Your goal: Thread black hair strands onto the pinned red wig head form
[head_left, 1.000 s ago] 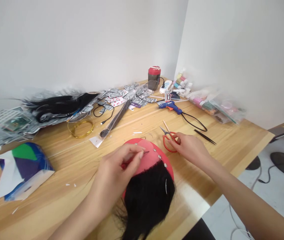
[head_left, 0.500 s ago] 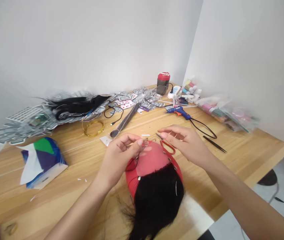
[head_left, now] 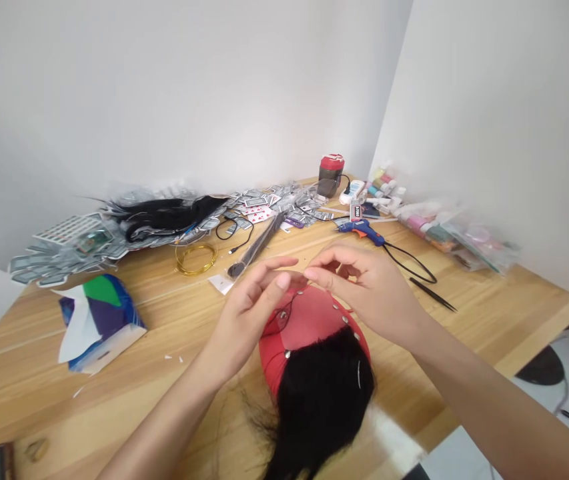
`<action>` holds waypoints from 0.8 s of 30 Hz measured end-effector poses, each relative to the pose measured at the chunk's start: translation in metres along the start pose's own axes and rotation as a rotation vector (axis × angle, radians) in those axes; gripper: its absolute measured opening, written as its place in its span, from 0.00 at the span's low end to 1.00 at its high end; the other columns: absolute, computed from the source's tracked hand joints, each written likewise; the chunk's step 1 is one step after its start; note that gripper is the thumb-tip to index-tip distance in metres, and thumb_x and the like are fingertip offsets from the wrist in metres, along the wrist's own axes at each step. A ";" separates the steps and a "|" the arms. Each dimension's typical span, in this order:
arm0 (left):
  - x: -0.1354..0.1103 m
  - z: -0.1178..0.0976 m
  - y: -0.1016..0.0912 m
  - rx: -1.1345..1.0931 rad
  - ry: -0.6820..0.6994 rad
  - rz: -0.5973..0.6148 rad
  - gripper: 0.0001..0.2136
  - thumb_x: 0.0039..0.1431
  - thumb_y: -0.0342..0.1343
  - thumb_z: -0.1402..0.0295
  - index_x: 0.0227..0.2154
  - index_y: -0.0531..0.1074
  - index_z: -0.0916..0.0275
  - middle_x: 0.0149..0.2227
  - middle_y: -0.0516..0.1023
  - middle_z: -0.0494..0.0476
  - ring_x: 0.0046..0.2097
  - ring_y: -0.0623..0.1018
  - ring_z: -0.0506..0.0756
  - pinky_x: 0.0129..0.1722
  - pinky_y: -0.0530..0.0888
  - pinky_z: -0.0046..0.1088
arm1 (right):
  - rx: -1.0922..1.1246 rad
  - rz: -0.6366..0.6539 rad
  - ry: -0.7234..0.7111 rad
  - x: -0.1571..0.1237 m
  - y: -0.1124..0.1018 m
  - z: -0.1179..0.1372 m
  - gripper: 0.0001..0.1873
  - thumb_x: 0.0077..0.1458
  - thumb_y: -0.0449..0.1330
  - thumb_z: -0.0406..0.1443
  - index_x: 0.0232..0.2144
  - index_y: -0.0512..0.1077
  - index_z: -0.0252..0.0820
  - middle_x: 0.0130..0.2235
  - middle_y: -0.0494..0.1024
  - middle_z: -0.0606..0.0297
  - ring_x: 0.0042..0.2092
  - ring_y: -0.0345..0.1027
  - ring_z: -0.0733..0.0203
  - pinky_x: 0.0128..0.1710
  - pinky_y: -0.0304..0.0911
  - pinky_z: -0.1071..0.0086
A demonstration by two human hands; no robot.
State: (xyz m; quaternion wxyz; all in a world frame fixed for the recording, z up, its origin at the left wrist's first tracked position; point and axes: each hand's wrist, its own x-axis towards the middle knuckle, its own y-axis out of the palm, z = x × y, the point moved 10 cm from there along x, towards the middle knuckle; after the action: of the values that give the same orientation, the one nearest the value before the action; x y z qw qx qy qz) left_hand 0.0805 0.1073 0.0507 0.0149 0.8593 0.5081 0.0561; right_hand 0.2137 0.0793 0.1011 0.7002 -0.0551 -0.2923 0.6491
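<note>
A head-shaped form covered in red cloth [head_left: 271, 363] lies in front of me, with pinkish mesh [head_left: 311, 320] over its top and round-headed pins along the mesh edge. Long black hair [head_left: 324, 393] covers its near side and trails toward me. Over its far end, my left hand [head_left: 251, 300] has thumb and fingers drawn together, and a thin black thread [head_left: 291, 310] loops down beneath them onto the form. My right hand [head_left: 364, 287] pinches thumb and forefinger close against the left fingertips. Whatever lies in that pinch is too small to make out.
A blue glue gun [head_left: 361, 230] with a black cord and dark tweezers [head_left: 433, 295] lie on the right. Gold wire [head_left: 197, 260], a tissue pack [head_left: 99, 327] and loose black hair [head_left: 164, 217] are leftward. Scattered cards [head_left: 259, 213] and a red-lidded cup [head_left: 331, 175] stand behind.
My hands have come together, the right moving left until its fingertips meet the left ones. The red-handled scissors behind the form are now mostly covered. The view has shifted slightly.
</note>
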 end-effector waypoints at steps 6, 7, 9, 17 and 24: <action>-0.003 -0.013 0.003 0.261 0.101 0.019 0.13 0.60 0.61 0.62 0.45 0.79 0.61 0.29 0.82 0.52 0.32 0.78 0.52 0.34 0.74 0.25 | -0.106 -0.027 -0.092 0.006 -0.005 0.019 0.09 0.63 0.59 0.36 0.30 0.73 0.42 0.30 0.72 0.68 0.28 0.63 0.65 0.28 0.57 0.70; -0.003 -0.015 0.003 0.289 0.112 0.014 0.11 0.60 0.61 0.63 0.42 0.81 0.61 0.26 0.81 0.51 0.29 0.76 0.51 0.32 0.73 0.24 | -0.131 -0.032 -0.115 0.006 -0.005 0.021 0.09 0.64 0.58 0.36 0.29 0.71 0.42 0.30 0.72 0.68 0.28 0.62 0.65 0.29 0.57 0.70; -0.004 -0.018 0.004 0.324 0.125 0.006 0.08 0.60 0.60 0.64 0.34 0.82 0.61 0.24 0.80 0.51 0.27 0.74 0.50 0.29 0.71 0.24 | -0.171 -0.036 -0.153 0.006 -0.004 0.023 0.10 0.65 0.56 0.35 0.30 0.68 0.42 0.30 0.71 0.67 0.30 0.63 0.63 0.31 0.58 0.69; -0.011 -0.024 -0.003 0.470 0.195 -0.058 0.09 0.63 0.58 0.65 0.31 0.81 0.59 0.29 0.83 0.50 0.29 0.77 0.51 0.31 0.72 0.23 | 0.078 0.068 0.042 -0.002 0.007 -0.003 0.13 0.68 0.50 0.40 0.30 0.61 0.44 0.28 0.62 0.71 0.28 0.56 0.64 0.29 0.55 0.69; -0.016 -0.034 -0.007 0.534 0.258 -0.109 0.07 0.63 0.60 0.67 0.30 0.81 0.58 0.32 0.84 0.51 0.33 0.81 0.52 0.33 0.73 0.24 | 0.232 0.155 0.127 0.003 0.007 -0.011 0.16 0.67 0.51 0.46 0.30 0.62 0.43 0.27 0.62 0.72 0.26 0.54 0.66 0.26 0.55 0.72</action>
State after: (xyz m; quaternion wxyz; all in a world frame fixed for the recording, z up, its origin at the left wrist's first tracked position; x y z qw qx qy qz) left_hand 0.0625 0.0955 0.0824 -0.2733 0.7901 0.5479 0.0284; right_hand 0.2124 0.0861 0.0897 0.6666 -0.0371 -0.1655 0.7258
